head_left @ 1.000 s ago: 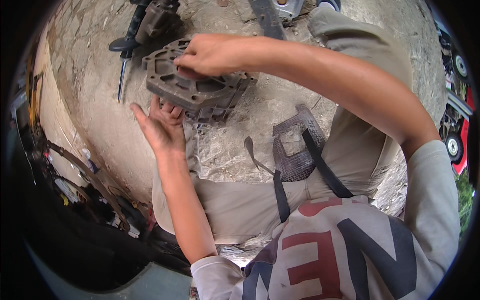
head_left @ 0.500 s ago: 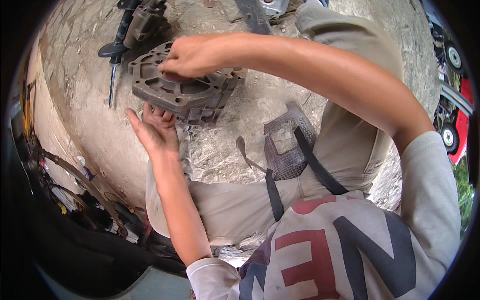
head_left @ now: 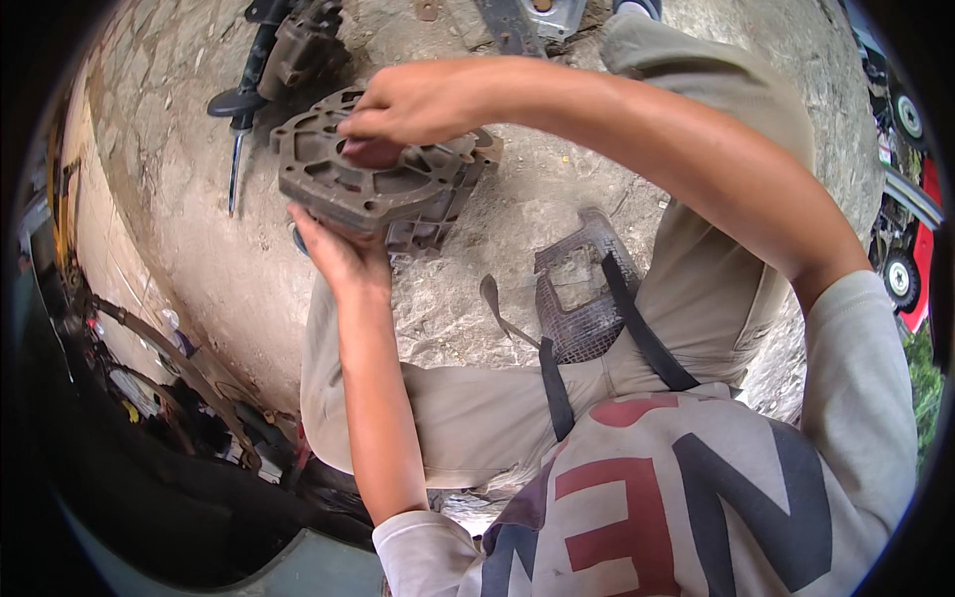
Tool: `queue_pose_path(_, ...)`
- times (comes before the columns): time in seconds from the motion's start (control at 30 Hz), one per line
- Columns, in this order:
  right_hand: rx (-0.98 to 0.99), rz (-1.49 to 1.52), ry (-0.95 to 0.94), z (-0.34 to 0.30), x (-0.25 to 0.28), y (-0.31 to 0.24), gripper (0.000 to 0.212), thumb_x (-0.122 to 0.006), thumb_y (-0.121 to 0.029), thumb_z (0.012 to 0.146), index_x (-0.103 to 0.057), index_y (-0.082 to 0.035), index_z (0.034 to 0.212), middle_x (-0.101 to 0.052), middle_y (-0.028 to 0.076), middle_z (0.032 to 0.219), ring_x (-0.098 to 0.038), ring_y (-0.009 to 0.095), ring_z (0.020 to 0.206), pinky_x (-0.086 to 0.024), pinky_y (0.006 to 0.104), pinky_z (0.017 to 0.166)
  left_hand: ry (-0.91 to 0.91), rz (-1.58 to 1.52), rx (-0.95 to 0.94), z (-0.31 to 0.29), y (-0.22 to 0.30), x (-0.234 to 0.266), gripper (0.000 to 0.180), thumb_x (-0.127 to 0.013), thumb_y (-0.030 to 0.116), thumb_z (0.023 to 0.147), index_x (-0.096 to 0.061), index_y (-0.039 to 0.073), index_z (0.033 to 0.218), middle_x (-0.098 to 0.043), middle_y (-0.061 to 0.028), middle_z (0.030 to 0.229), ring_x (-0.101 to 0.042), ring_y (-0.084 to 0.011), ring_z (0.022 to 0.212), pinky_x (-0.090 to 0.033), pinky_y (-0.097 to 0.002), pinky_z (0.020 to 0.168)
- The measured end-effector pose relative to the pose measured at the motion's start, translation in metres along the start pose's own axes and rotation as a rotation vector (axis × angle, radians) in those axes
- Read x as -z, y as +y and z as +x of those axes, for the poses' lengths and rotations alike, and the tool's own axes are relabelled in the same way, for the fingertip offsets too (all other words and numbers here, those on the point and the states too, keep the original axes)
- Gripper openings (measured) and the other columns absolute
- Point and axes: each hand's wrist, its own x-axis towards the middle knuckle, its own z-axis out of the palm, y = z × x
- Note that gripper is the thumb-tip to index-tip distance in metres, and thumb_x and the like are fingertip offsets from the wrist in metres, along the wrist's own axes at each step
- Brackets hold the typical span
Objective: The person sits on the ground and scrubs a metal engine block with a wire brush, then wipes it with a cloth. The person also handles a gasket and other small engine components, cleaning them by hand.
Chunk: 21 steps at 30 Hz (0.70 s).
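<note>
At eleven o'clock on the dusty concrete floor [head_left: 199, 259], a grimy metal engine housing [head_left: 373, 184] sat tilted. Left hand [head_left: 338, 254] cupped its near edge from below, grip closed on it; right hand [head_left: 413, 99] pinched its top rim. Toward ten o'clock lay a screwdriver [head_left: 236, 149].

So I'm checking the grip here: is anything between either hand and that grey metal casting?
Nothing visible. The left hand presses directly against the near edge of the metal casting, and the right hand rests on its top, fingers curled into the central opening.
</note>
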Motion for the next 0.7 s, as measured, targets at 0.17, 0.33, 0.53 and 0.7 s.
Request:
queue_pose_path(0.17, 0.009, 0.000, -0.049, 0.001, 0.002, -0.002, 0.049, -0.053, -0.047, 0.107, -0.075, -0.006, 0.121, -0.077, 0.012, 0.101, -0.069, 0.021, 0.088, -0.053, 0.0392, 0.082, -0.002, -0.030, -0.028, 0.000, 0.002, -0.001, 0.062, -0.038, 0.051, 0.110, -0.037, 0.011, 0.157, -0.044, -0.0095, 0.158, -0.047, -0.0264, 0.141, -0.045, -0.0496, 0.114)
queue_pose_path(0.33, 0.089, -0.013, -0.060, -0.001, 0.006, 0.011, 0.048, -0.057, -0.044, 0.105, -0.071, -0.003, 0.126, -0.076, 0.013, 0.103, -0.069, 0.022, 0.090, -0.053, 0.0372, 0.082, -0.146, 0.012, -0.070, 0.010, -0.011, 0.023, 0.050, -0.054, 0.032, 0.107, -0.046, 0.005, 0.148, -0.058, -0.0085, 0.143, -0.058, -0.0229, 0.129, -0.050, -0.0423, 0.108)
queue_pose_path(0.53, -0.022, -0.057, -0.095, 0.000, -0.011, 0.001, 0.052, -0.053, -0.050, 0.105, -0.071, -0.006, 0.127, -0.076, 0.015, 0.108, -0.072, 0.024, 0.103, -0.054, 0.0375, 0.090, -0.048, 0.230, -0.134, 0.005, -0.005, 0.018, 0.045, -0.061, 0.025, 0.103, -0.052, 0.005, 0.143, -0.060, -0.0079, 0.140, -0.059, -0.0209, 0.127, -0.045, -0.0428, 0.110)
queue_pose_path(0.7, -0.109, -0.039, -0.064, 0.008, -0.016, -0.006, 0.061, -0.048, -0.059, 0.105, -0.073, -0.009, 0.127, -0.075, 0.015, 0.115, -0.070, 0.025, 0.108, -0.051, 0.0391, 0.099, -0.046, -0.083, 0.022, 0.001, -0.017, 0.030, 0.044, -0.059, 0.030, 0.105, -0.053, 0.007, 0.143, -0.060, -0.0069, 0.142, -0.056, -0.0225, 0.129, -0.041, -0.0452, 0.114)
